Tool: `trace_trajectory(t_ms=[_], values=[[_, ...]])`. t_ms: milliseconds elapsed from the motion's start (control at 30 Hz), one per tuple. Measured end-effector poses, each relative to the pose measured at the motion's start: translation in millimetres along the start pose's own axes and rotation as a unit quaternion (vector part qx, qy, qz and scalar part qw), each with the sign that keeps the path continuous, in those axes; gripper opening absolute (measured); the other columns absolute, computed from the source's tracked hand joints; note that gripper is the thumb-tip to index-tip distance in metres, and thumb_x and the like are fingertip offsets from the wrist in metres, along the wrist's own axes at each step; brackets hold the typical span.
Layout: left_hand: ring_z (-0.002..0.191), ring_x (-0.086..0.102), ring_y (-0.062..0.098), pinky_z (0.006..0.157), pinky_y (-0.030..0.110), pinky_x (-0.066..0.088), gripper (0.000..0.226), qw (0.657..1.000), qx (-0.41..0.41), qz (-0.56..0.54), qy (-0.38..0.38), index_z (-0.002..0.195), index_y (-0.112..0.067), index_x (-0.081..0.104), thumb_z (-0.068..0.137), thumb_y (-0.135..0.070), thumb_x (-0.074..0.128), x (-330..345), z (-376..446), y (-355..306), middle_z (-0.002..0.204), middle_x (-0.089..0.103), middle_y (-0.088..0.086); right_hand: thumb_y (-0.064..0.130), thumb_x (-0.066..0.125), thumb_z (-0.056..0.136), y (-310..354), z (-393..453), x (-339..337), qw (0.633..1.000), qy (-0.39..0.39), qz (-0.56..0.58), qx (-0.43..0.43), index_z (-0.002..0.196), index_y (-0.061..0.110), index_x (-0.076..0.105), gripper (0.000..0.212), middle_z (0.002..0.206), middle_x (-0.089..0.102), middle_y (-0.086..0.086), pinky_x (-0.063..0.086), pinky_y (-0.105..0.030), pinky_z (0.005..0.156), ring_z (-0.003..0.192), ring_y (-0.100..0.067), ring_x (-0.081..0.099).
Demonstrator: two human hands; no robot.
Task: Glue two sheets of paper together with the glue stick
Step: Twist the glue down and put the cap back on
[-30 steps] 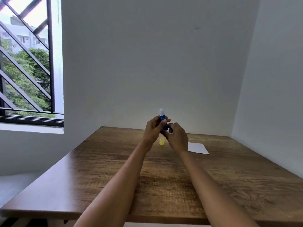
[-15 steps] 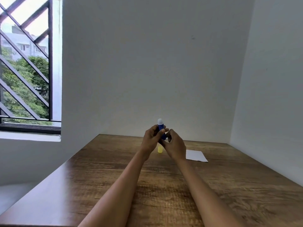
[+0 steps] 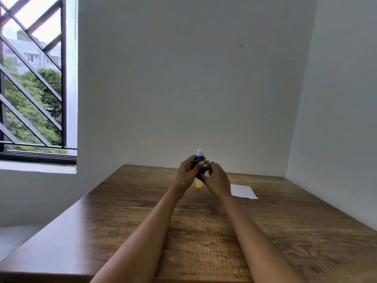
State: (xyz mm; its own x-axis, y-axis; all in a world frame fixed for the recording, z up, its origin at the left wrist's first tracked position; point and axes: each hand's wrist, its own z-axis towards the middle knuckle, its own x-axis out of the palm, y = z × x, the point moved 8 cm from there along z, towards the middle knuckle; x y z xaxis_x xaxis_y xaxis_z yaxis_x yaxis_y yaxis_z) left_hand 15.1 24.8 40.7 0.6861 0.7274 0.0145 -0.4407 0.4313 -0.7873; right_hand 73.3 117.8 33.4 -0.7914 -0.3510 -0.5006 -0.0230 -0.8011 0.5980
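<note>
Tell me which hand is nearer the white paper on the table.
Right. The right hand is just beside the paper, at its left edge; the left hand is farther left, gripping the glue stick.

The lower body of the glue stick (image 3: 200,160) was covered by the fingers of the left hand (image 3: 186,174) and right hand (image 3: 216,181); only its white tip and a band of blue barrel showed at frame centre. Any label print on the barrel was too small to read. A yellow cap (image 3: 198,184) stood on the table behind the hands, its upper part hidden. The white paper (image 3: 242,191) right of centre was partly covered by the right hand; whether it was one sheet or two could not be told. Both forearms and the table (image 3: 306,231) were cut off by the bottom edge. The window (image 3: 32,82) was cropped at upper left.
</note>
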Motion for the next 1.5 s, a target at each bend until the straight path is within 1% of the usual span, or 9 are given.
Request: trace_trajectory(t_ms=[133,233,400,533,667,967,1167,1367,1500], values=[[0.1,0.064,0.013,0.089,0.021,0.051,0.016,1.0,0.003,0.002,-0.015,0.108,-0.01,0.057,0.094,-0.011,0.052,-5,0,-1,0.108,0.066,0.008,0.033,0.057,0.091,5,-1,8,0.992,0.088,0.081,-0.031,0.108,0.013,0.061,0.026,0.08,0.046,0.005,0.036,-0.017,0.059,0.078,-0.016,0.051],[0.103,0.063,0.017,0.095,0.03,0.049,0.016,0.999,0.016,0.017,-0.026,0.108,-0.01,0.058,0.093,-0.011,0.052,-7,0,-4,0.109,0.067,0.009,0.035,0.056,0.091,9,0,2,0.998,0.046,0.027,-0.046,0.105,0.014,0.063,0.026,0.073,0.043,0.009,0.03,-0.019,0.054,0.067,-0.01,0.046],[0.091,0.066,0.005,0.082,0.017,0.051,0.016,0.994,0.054,0.076,-0.057,0.103,-0.012,0.062,0.088,-0.009,0.061,-1,2,-9,0.104,0.07,0.001,0.037,0.065,0.084,11,-4,-20,0.991,-0.096,-0.082,-0.044,0.1,0.014,0.06,0.029,0.085,0.049,0.003,0.027,-0.022,0.05,0.073,-0.014,0.05],[0.098,0.063,0.009,0.081,0.005,0.045,0.023,0.987,0.069,0.124,-0.071,0.107,-0.007,0.064,0.084,-0.005,0.063,-3,2,-9,0.106,0.07,0.004,0.028,0.06,0.09,10,-2,-11,0.996,-0.043,-0.044,-0.069,0.115,0.014,0.058,0.029,0.098,0.052,-0.002,0.032,-0.018,0.054,0.081,-0.014,0.052],[0.104,0.063,0.014,0.087,0.016,0.047,0.026,0.991,0.055,0.104,-0.071,0.109,-0.009,0.065,0.085,-0.003,0.061,-10,3,-11,0.105,0.069,0.001,0.027,0.053,0.094,17,-1,-1,0.994,0.008,-0.024,-0.102,0.121,0.016,0.057,0.029,0.089,0.044,0.004,0.03,-0.014,0.054,0.075,-0.01,0.047],[0.09,0.068,0.017,0.087,0.033,0.053,0.018,0.995,0.049,0.068,-0.053,0.103,-0.011,0.065,0.086,-0.008,0.062,-1,1,-14,0.101,0.071,0.005,0.034,0.066,0.084,11,-3,-19,0.99,-0.111,-0.061,-0.059,0.096,0.009,0.058,0.029,0.087,0.047,0.004,0.024,-0.017,0.048,0.072,-0.011,0.045],[0.096,0.067,0.019,0.09,0.034,0.053,0.02,0.996,0.028,0.071,-0.055,0.108,-0.01,0.064,0.088,-0.009,0.06,-11,-1,-7,0.104,0.07,0.005,0.033,0.052,0.094,11,-2,7,0.993,0.054,-0.011,-0.101,0.113,0.013,0.057,0.028,0.093,0.045,0.003,0.038,-0.023,0.063,0.071,-0.006,0.047],[0.084,0.067,0.001,0.082,0.021,0.055,0.015,0.998,0.027,0.039,-0.032,0.102,-0.017,0.063,0.089,-0.009,0.059,-5,-2,-10,0.101,0.069,0.002,0.04,0.062,0.086,13,-2,-14,0.988,-0.065,-0.093,-0.106,0.097,0.014,0.057,0.028,0.083,0.045,0.01,0.022,-0.017,0.048,0.068,-0.008,0.044],[0.083,0.067,0.001,0.079,0.019,0.054,0.016,0.998,0.03,0.04,-0.024,0.102,-0.016,0.062,0.089,-0.008,0.059,-3,-3,-9,0.1,0.069,0.002,0.04,0.062,0.086,7,-2,-9,0.993,-0.038,-0.056,-0.096,0.1,0.015,0.055,0.03,0.089,0.046,0.009,0.027,-0.018,0.05,0.07,-0.008,0.046]])
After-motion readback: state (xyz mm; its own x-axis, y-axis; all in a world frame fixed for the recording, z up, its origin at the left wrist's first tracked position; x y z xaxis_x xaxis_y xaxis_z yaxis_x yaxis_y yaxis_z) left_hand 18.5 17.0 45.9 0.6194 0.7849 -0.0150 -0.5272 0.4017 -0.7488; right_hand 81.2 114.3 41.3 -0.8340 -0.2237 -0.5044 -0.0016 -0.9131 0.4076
